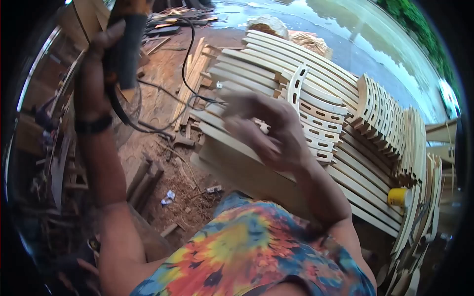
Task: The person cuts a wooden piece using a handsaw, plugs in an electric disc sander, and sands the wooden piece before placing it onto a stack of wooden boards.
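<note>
My left hand (94,81) is raised at the upper left, its fingers wrapped round a corded power tool (129,47) with a dark cylindrical body and orange-brown parts. The tool's top runs out of the frame, so its working end is hidden. A black cord (120,112) hangs from its lower end and loops to the right. My right hand (274,126) hovers over stacked wooden slats (217,126), blurred by motion. Its fingers are bent, with a gap to the thumb, and I see nothing held. Several curved slotted wooden pieces (318,123) lie just right of it.
More slotted pieces (382,113) stand in a row at the right. A yellow container (397,197) sits near the stack's right end. A hammer (181,141) and litter lie on the dusty ground at the left. Offcuts (173,22) are heaped behind, beside a wet surface.
</note>
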{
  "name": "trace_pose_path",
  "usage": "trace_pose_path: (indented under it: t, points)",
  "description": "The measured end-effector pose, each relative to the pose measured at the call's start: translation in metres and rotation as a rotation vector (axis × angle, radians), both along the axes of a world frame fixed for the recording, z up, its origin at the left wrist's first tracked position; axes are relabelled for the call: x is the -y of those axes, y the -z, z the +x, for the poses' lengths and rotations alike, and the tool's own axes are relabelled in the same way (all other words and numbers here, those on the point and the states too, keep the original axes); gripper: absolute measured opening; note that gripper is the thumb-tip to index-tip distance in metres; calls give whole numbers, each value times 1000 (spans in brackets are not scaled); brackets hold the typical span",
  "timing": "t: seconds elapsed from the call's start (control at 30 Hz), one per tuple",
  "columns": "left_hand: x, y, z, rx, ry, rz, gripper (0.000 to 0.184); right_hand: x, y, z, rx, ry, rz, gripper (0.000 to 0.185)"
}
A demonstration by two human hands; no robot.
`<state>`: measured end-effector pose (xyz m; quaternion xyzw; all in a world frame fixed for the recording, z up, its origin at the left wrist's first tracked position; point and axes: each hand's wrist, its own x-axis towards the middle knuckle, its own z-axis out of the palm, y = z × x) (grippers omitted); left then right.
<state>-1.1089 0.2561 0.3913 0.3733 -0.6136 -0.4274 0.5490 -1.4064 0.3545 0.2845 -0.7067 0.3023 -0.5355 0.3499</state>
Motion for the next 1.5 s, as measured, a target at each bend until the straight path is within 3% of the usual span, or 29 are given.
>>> trace_pose_path:
  t: [0.07,0.1,0.17,0.23,0.3,0.33,0.37,0.5,0.57,0.63,0.7,0.77,0.83,0.93,0.97,1.03,1.1,1.13,1.2,1.23,1.3,1.33,1.4,1.43,1.5]
  points:
    - [-61,29,-14,-2,-175,-7,48,-15,-24,25,160,-137,184,52]
    - [-90,44,-27,-39,-312,-38,46,-15,-19,42,270,-171,128,61]
    - [-157,61,-55,-46,-365,81,40,-34,-22,60,489,-430,283,78]
    - [-209,88,-92,-96,-399,89,38,-59,-15,63,433,-405,533,82]
    - [-254,120,-121,-62,-555,80,39,-87,4,62,479,-522,767,77]
    - [-275,136,-129,15,-615,87,39,-104,11,61,445,-496,704,61]
    - [-292,150,-136,93,-681,96,39,-120,16,52,402,-518,757,60]
    - [-361,191,-149,-131,-815,226,29,-161,94,44,618,-752,1201,47]
    - [-400,182,-143,-33,-873,288,23,-177,107,25,551,-522,1420,40]
    - [-439,180,-133,-83,-1047,379,27,-184,142,10,616,-516,1589,37]
    - [-483,201,-108,-150,-1121,422,28,-187,181,-12,552,-595,1582,37]
    - [-517,217,-102,-314,-1068,442,28,-205,202,-29,612,-673,1622,35]
    - [-531,240,-124,-269,-976,545,29,-227,218,-37,583,-689,1700,35]
    - [-525,286,-169,-235,-812,609,31,-261,209,-36,531,-871,1744,54]
    - [-525,312,-178,-352,-711,592,32,-267,215,-34,520,-872,1746,54]
    - [-522,337,-195,-174,-685,534,23,-281,233,-32,497,-773,1866,58]
    - [-541,357,-200,-250,-694,539,16,-289,242,-24,561,-758,1895,56]
    - [-554,362,-194,-250,-701,536,16,-291,241,-20,509,-710,1914,54]
    - [-591,365,-175,-434,-327,852,16,-300,241,-18,457,-563,1983,42]
    - [-605,360,-167,-433,-331,845,16,-298,272,-25,414,-464,1980,35]
    - [-635,340,-156,-218,-380,941,20,-302,291,-31,115,-307,1893,31]
    - [-650,329,-152,-219,-380,939,20,-301,296,-32,114,-308,1891,31]
    - [-679,302,-142,-282,-363,1030,22,-300,302,-36,-352,-319,1648,32]
    - [-690,281,-134,-207,-336,1047,24,-298,320,-42,-348,-310,1652,32]
    - [-709,238,-115,-138,-302,1087,28,-299,380,-60,-765,-341,1251,29]
